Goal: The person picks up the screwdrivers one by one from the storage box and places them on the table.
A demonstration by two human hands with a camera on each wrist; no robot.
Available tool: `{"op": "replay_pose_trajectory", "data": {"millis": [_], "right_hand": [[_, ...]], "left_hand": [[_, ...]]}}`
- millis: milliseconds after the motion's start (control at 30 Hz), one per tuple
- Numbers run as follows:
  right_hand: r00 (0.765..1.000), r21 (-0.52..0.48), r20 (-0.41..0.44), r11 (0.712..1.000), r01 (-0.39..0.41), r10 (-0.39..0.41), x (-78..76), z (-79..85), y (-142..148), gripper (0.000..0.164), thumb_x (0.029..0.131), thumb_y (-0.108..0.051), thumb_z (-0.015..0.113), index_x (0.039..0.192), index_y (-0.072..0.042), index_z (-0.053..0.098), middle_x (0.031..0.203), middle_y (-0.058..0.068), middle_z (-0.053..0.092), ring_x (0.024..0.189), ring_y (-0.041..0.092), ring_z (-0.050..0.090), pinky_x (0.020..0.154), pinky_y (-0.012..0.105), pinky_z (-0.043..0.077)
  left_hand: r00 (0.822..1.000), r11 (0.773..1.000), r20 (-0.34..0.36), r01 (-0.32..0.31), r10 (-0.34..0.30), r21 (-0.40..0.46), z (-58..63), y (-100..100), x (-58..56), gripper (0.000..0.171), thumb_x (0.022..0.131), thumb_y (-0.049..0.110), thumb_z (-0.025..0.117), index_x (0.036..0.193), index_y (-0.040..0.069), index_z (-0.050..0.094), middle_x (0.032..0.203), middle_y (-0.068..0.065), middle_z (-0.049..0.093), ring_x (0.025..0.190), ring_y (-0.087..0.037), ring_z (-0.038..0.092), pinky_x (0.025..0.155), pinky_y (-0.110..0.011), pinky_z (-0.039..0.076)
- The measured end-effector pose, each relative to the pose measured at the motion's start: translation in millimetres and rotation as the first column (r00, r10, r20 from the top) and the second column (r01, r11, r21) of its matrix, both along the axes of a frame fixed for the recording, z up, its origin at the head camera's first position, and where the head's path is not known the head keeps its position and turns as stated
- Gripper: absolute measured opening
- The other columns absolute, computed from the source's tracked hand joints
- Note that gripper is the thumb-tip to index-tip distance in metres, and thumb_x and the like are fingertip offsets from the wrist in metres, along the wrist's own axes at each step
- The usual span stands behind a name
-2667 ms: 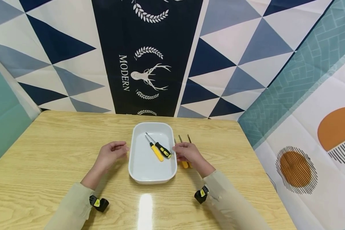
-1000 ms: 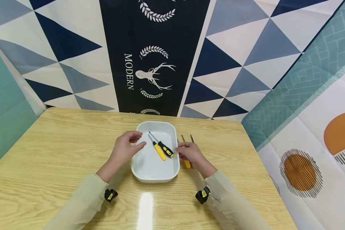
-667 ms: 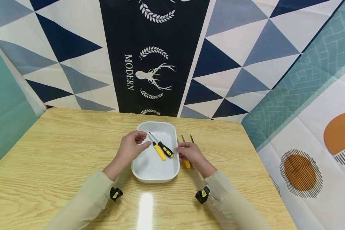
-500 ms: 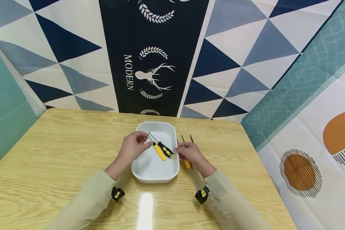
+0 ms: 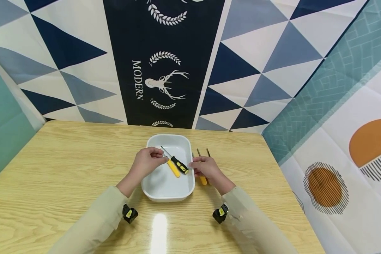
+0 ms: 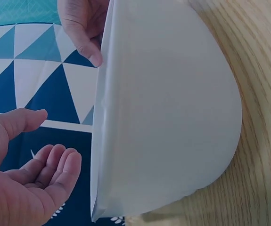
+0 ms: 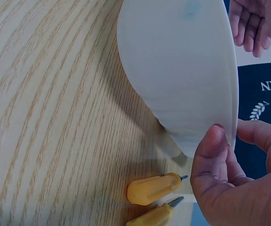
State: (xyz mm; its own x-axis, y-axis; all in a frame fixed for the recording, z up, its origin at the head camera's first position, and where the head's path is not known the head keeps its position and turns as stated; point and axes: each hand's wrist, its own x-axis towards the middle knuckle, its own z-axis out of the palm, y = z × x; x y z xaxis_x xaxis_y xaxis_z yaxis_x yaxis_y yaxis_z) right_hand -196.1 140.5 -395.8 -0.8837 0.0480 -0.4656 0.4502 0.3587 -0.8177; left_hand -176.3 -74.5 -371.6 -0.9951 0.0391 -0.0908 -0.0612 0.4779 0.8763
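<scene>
A white rectangular tray [image 5: 168, 192] rests on the table, holding a black-and-yellow screwdriver [image 5: 180, 166] and a yellow-handled screwdriver [image 5: 174, 169] side by side. My left hand [image 5: 145, 163] hovers over the tray's left part, overlapping the yellow screwdriver's shaft in the head view. In the left wrist view, its thumb and loosely bent fingers stand apart with nothing between them. My right hand [image 5: 207, 167] pinches the tray's right rim, thumb on the outer wall and index finger over the edge, as the right wrist view shows.
Just right of the tray, partly behind my right hand, lie several more screwdrivers with yellow handles [image 7: 154, 188]. The wooden table [image 5: 66, 165] ends at a patterned cloth backdrop [image 5: 165, 42]. Each wrist carries a small black camera [image 5: 130, 213].
My left hand has moved right, from beside the tray's left edge to above its inside. My right hand stays at the right rim. The screwdrivers keep their places.
</scene>
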Motion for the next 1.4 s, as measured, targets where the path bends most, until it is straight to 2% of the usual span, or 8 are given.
{"op": "replay_pose_trajectory", "data": {"millis": [233,367,533,733,900,1067,1167,1400], "right_hand": [[1.0,-0.003,0.003,1.0,0.004,-0.004,-1.0,0.0,0.1,0.028,0.079,-0.018,0.065,0.104,-0.007,0.058,0.087,0.01,0.061,0.064,0.015,0.056,0.059,0.025,0.054],[1.0,-0.005,0.006,1.0,0.006,-0.006,-2.6,0.0,0.7,0.028,0.079,-0.018,0.065,0.104,-0.007,0.058,0.087,0.009,0.061,0.065,0.015,0.056,0.059,0.024,0.054],[1.0,-0.002,0.016,1.0,0.001,-0.001,-3.5,-1.5,1.4,0.029,0.079,-0.018,0.065,0.105,-0.007,0.058,0.089,0.01,0.061,0.066,0.016,0.056,0.059,0.024,0.054],[1.0,-0.011,0.011,1.0,-0.002,0.002,-2.8,-3.6,2.0,0.029,0.079,-0.018,0.065,0.105,-0.007,0.058,0.089,0.011,0.061,0.066,0.016,0.057,0.062,0.027,0.055],[1.0,-0.014,0.003,1.0,-0.007,0.007,-1.8,-3.0,1.0,0.028,0.079,-0.018,0.065,0.104,-0.007,0.058,0.089,0.011,0.062,0.065,0.016,0.057,0.062,0.027,0.055],[1.0,-0.017,-0.001,1.0,-0.006,0.006,-1.0,-3.0,0.1,0.028,0.079,-0.017,0.065,0.104,-0.007,0.058,0.087,0.011,0.062,0.064,0.016,0.057,0.06,0.025,0.054],[1.0,-0.019,-0.002,1.0,-0.007,0.006,-0.8,-3.6,0.2,0.028,0.079,-0.017,0.065,0.104,-0.007,0.058,0.086,0.01,0.062,0.064,0.015,0.057,0.059,0.024,0.054],[1.0,-0.023,-0.007,1.0,-0.007,0.006,-0.6,-2.8,0.9,0.028,0.079,-0.017,0.065,0.104,-0.006,0.058,0.086,0.01,0.062,0.062,0.015,0.056,0.057,0.023,0.054]], "left_hand": [[0.999,1.0,0.055,-0.001,0.001,-0.005,-2.1,1.0,-3.5,0.033,0.074,0.028,0.069,0.098,0.006,0.063,0.091,-0.006,0.064,0.081,-0.014,0.058,0.066,-0.022,0.051],[0.99,0.999,0.139,0.001,-0.009,0.053,-1.6,1.5,-6.1,0.032,0.074,0.029,0.069,0.098,0.008,0.063,0.094,-0.006,0.064,0.082,-0.017,0.061,0.073,-0.028,0.052],[0.971,0.994,0.24,-0.023,-0.005,0.111,-2.3,2.9,-8.2,0.033,0.075,0.028,0.068,0.1,0.008,0.062,0.101,-0.008,0.061,0.084,-0.02,0.062,0.083,-0.035,0.051],[0.964,0.993,0.267,-0.034,0.002,0.116,-3.4,5.2,-8.3,0.034,0.075,0.026,0.068,0.101,0.005,0.062,0.104,-0.011,0.06,0.086,-0.021,0.062,0.078,-0.03,0.053],[0.964,0.995,0.266,-0.044,0.019,0.091,-5.7,8.7,-9.1,0.031,0.074,0.024,0.068,0.098,0.004,0.063,0.1,-0.01,0.061,0.079,-0.016,0.06,0.074,-0.028,0.053],[0.956,0.99,0.292,-0.063,0.025,0.122,-9.3,13.7,-11.8,0.033,0.073,0.022,0.069,0.097,0.001,0.063,0.097,-0.012,0.061,0.078,-0.016,0.059,0.07,-0.023,0.055],[0.943,0.99,0.331,-0.081,0.039,0.114,-10.6,15.8,-12.7,0.035,0.073,0.024,0.069,0.097,0.0,0.062,0.096,-0.012,0.061,0.079,-0.016,0.06,0.073,-0.026,0.054],[0.9,0.989,0.427,-0.127,0.085,0.071,-14.2,18.7,-18.6,0.041,0.071,0.027,0.069,0.1,-0.001,0.058,0.097,-0.011,0.06,0.077,-0.015,0.061,0.078,-0.029,0.052]]}}
